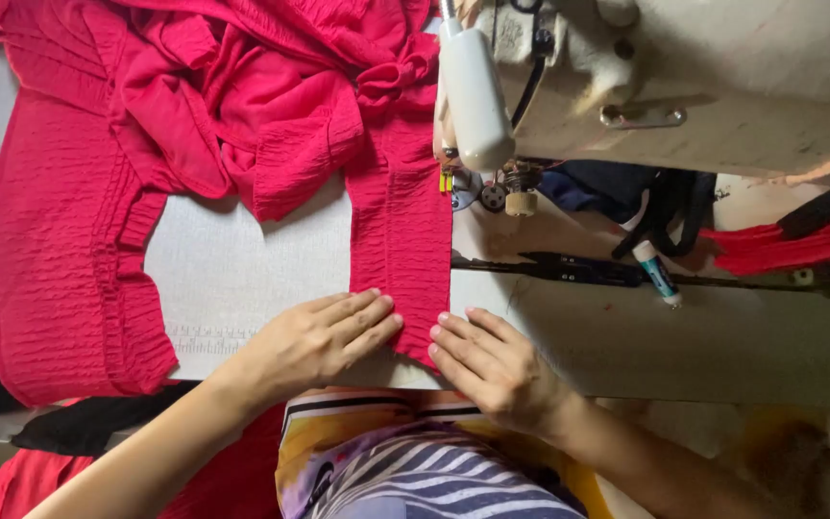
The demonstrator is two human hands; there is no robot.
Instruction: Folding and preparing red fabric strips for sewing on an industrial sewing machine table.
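One red crinkled garment (194, 125) spreads ahead and left of both hands on the sewing table (242, 269); its narrow strip (403, 240) runs lengthwise straight away from the fingers toward the one sewing machine (626, 77), ahead and right. The left hand (314, 341) and right hand (492, 365) lie flat and open, fingertips pinning the strip's near end from either side, equally near. One glue stick (655, 271) lies right.

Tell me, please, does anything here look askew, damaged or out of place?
Nothing looks damaged. The crinkled red fabric strip lies flat under both hands, left hand and right hand. Only the rest of the red garment is bunched in a heap behind it.
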